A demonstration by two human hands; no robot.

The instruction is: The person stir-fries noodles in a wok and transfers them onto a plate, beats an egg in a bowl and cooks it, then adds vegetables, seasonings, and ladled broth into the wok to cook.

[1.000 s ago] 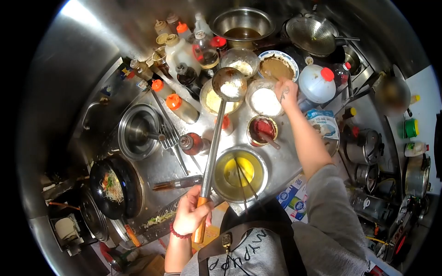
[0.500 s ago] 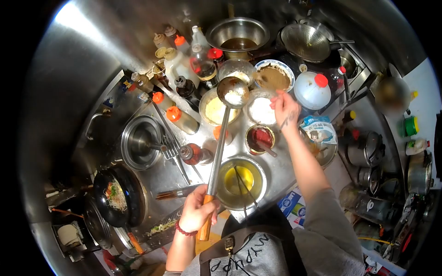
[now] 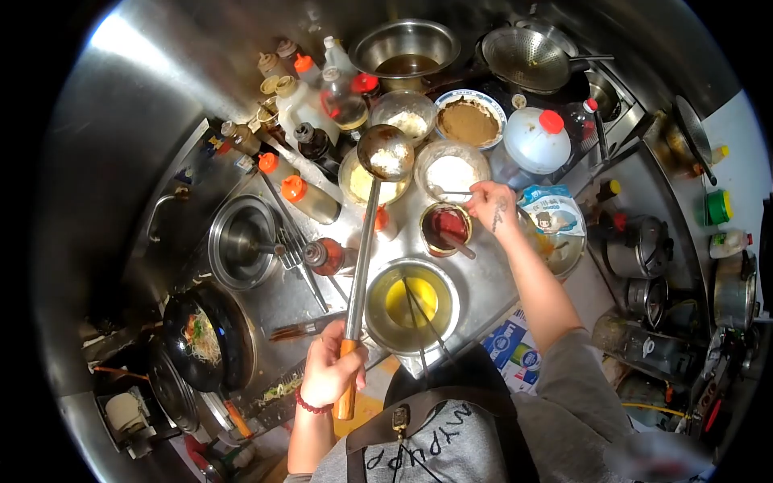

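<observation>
My left hand [image 3: 332, 366] is closed round the wooden handle of a long metal ladle [image 3: 385, 151]. White powder or granules lie in the ladle's bowl, which hangs over a bowl of pale yellowish powder [image 3: 360, 187]. Between the fingers of my right hand [image 3: 493, 205] is a thin-handled spoon [image 3: 457, 192]; its far end reaches the bowl of white powder [image 3: 452, 171] and I cannot make out its tip. Just below that hand stands a tin of dark red paste [image 3: 444, 224] with a spoon in it. A steel pot of yellow liquid [image 3: 413, 306] with chopsticks sits nearest my body.
Behind are a bowl of brown powder [image 3: 469, 123], a large plastic jug [image 3: 538, 143] and a steel basin [image 3: 405, 44]. Squeeze bottles [image 3: 310, 201] crowd the left. A wok with noodles [image 3: 205, 338] is at lower left; a strainer [image 3: 527, 60] lies at the back right.
My right hand has come down nearer the red paste tin, and the spoon's thin handle now shows. The ladle stays in my left hand, with its white contents more spread out.
</observation>
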